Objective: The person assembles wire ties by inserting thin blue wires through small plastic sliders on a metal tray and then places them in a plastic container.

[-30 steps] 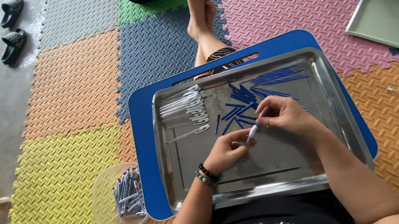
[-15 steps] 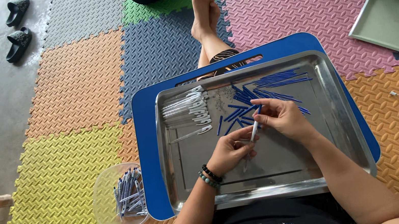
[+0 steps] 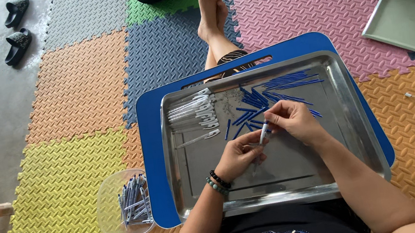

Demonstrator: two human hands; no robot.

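Near the middle of the frame both hands pinch one pen [image 3: 262,136] — left hand [image 3: 238,156] low, right hand [image 3: 293,119] high — its length tilting up-right.

Left hand: my left hand [image 3: 238,155] sits low and central, knuckles up, fingers [image 3: 255,145] curled tight into a pinch.
Right hand: my right hand [image 3: 291,120] is just above and to the right of it, fingers bent inward, tips pinched and meeting the left's.
Left wrist: bent slightly, beaded bands around it.
Forearms: both bare, angling up from my lap and converging.
Legs: stretched ahead, bare feet crossed.
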